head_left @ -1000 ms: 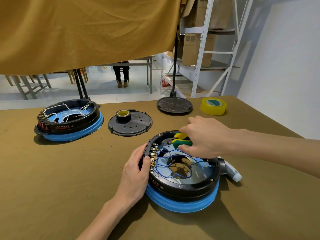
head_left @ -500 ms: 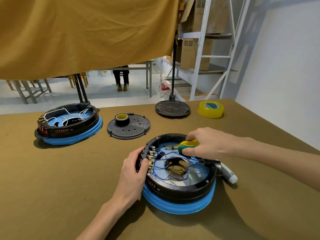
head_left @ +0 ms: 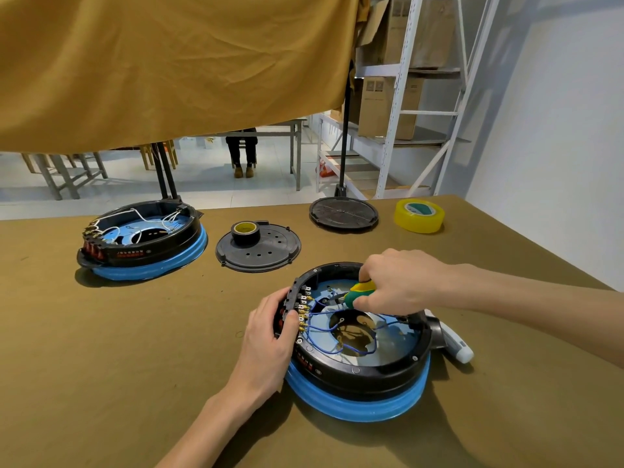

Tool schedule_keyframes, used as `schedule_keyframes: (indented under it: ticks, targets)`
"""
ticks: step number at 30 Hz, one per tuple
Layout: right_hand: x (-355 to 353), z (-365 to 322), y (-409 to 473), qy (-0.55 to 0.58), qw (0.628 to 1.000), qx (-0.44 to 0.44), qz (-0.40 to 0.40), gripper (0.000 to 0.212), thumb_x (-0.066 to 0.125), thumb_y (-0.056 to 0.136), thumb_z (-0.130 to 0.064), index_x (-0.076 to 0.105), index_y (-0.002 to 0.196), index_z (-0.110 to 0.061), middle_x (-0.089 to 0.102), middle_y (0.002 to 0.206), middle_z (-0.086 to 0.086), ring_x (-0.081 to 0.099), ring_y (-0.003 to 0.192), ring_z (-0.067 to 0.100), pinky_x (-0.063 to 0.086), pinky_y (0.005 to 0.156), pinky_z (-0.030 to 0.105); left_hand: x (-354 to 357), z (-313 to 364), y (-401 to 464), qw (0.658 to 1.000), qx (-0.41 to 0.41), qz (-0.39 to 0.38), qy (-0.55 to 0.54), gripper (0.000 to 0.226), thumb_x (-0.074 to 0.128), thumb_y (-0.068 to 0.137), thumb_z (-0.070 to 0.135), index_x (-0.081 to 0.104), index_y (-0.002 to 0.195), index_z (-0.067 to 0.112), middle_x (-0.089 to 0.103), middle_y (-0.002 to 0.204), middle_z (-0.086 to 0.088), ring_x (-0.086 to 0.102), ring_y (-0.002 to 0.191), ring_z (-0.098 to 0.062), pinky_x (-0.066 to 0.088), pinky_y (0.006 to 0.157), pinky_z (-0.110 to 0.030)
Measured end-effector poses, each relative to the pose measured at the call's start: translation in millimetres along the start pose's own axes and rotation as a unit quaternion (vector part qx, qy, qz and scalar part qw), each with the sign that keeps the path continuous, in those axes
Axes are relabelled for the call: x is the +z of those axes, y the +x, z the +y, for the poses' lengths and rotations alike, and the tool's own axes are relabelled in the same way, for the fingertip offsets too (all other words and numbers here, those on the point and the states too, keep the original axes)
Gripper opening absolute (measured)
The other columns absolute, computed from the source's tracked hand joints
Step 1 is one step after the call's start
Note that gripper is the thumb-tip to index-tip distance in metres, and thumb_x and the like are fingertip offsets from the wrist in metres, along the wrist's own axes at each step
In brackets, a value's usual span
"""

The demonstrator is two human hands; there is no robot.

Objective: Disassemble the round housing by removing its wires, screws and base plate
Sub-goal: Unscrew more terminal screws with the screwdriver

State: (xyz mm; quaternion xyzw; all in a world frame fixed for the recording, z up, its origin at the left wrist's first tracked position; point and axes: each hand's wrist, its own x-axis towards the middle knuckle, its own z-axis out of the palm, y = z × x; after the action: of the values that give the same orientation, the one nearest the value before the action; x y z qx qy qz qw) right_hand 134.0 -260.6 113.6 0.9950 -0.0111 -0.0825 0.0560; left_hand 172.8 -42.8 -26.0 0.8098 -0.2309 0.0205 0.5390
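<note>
Screwdriver (head_left: 360, 292) lowered into housing (head_left: 364, 369) (left hand (head_left: 270, 339) unmoved)

My left hand (head_left: 270, 336) grips the housing rim, fingers curled; my right hand (head_left: 398, 285) clasps the screwdriver handle.

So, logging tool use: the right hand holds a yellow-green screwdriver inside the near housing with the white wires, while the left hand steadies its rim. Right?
Not quite: the head view shows the near housing has blue wires, not white. The right hand holds the screwdriver; the left hand steadies the rim.
</note>
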Motion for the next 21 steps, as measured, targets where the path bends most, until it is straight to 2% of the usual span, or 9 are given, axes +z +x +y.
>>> schedule_keyframes:
  ticks: [3, 5, 8, 11, 14, 16, 18, 21]
  targets:
    - [2.4, 4.2, -0.6, -0.008, 1.000, 0.002, 0.026, 0.049, 0.055, 0.088, -0.063, 0.065, 0.108, -0.020, 0.068, 0.092, 0.002, 0.063, 0.080, 0.023, 0.039, 0.053, 0.029, 0.3, -1.0, 0.8, 1.000, -0.004, -0.001, -0.008, 0.039, 0.044, 0.107, 0.038, 0.045, 0.145, 0.038, 0.054, 0.133, 0.022, 0.045, 0.129, 0.002, 0.043, 0.104, -0.028]
    - [3.1, 11.4, -1.1, 0.030, 0.999, 0.015, 0.031, 0.050, 0.052, 0.088, -0.067, 0.062, 0.107, -0.022, 0.066, 0.091, 0.000, 0.061, 0.078, 0.020, 0.040, 0.056, 0.030, 0.3, -1.6, 0.3, 1.000, -0.002, -0.002, -0.010, 0.041, 0.042, 0.105, 0.045, 0.045, 0.145, 0.038, 0.054, 0.132, 0.024, 0.045, 0.129, 0.002, 0.042, 0.102, -0.027]
    - [9.1, 22.3, -0.4, 0.167, 0.984, 0.059, 0.002, 0.056, 0.056, 0.086, -0.070, 0.061, 0.096, -0.016, 0.059, 0.076, -0.001, 0.055, 0.063, 0.017, 0.039, 0.057, 0.030, 0.6, -1.5, 0.1, 1.000, -0.004, -0.006, -0.017, 0.047, 0.039, 0.096, 0.055, 0.043, 0.142, 0.044, 0.052, 0.130, 0.030, 0.045, 0.128, 0.004, 0.042, 0.099, -0.024]
    - [19.3, 21.3, 3.6, 0.356, 0.926, 0.120, -0.037, 0.055, 0.075, 0.080, -0.059, 0.050, 0.092, -0.011, 0.047, 0.066, 0.002, 0.048, 0.050, 0.017, 0.042, 0.048, 0.028, 0.4, -1.5, 0.8, 1.000, -0.003, 0.000, -0.011, 0.042, 0.038, 0.096, 0.055, 0.041, 0.137, 0.051, 0.050, 0.126, 0.037, 0.044, 0.126, 0.009, 0.039, 0.095, -0.019]
    - [20.6, 14.4, 16.7, 0.355, 0.928, 0.117, -0.009, 0.039, 0.073, 0.084, -0.042, 0.049, 0.089, -0.012, 0.059, 0.064, 0.005, 0.061, 0.046, 0.016, 0.041, 0.042, 0.024, 1.0, 0.0, 1.1, 1.000, -0.009, 0.000, -0.010, 0.036, 0.038, 0.095, 0.056, 0.039, 0.131, 0.057, 0.049, 0.124, 0.040, 0.043, 0.124, 0.011, 0.037, 0.093, -0.017]
    - [19.5, 7.6, 27.2, 0.347, 0.931, 0.113, -0.009, 0.032, 0.070, 0.087, -0.035, 0.052, 0.087, -0.009, 0.068, 0.068, 0.008, 0.068, 0.049, 0.014, 0.040, 0.041, 0.022, 0.7, 0.7, 0.2, 1.000, -0.008, -0.001, -0.012, 0.037, 0.038, 0.095, 0.057, 0.040, 0.132, 0.056, 0.049, 0.127, 0.038, 0.045, 0.126, 0.008, 0.040, 0.097, -0.022]
    - [20.2, 1.4, 34.9, 0.320, 0.940, 0.116, -0.018, 0.031, 0.071, 0.087, -0.034, 0.056, 0.088, -0.007, 0.071, 0.067, 0.006, 0.063, 0.044, 0.012, 0.041, 0.040, 0.020, 0.1, 0.5, -0.6, 1.000, -0.008, -0.003, -0.017, 0.044, 0.038, 0.095, 0.057, 0.042, 0.138, 0.050, 0.053, 0.131, 0.031, 0.047, 0.127, 0.004, 0.044, 0.105, -0.031]
    - [27.4, -3.0, 41.8, 0.302, 0.946, 0.112, -0.033, 0.029, 0.077, 0.082, -0.033, 0.062, 0.087, -0.009, 0.065, 0.061, 0.002, 0.058, 0.047, 0.015, 0.042, 0.042, 0.022, -0.8, 1.7, -0.9, 1.000, -0.007, -0.006, -0.019, 0.051, 0.038, 0.096, 0.056, 0.044, 0.144, 0.041, 0.055, 0.135, 0.022, 0.049, 0.129, -0.002, 0.047, 0.108, -0.041]
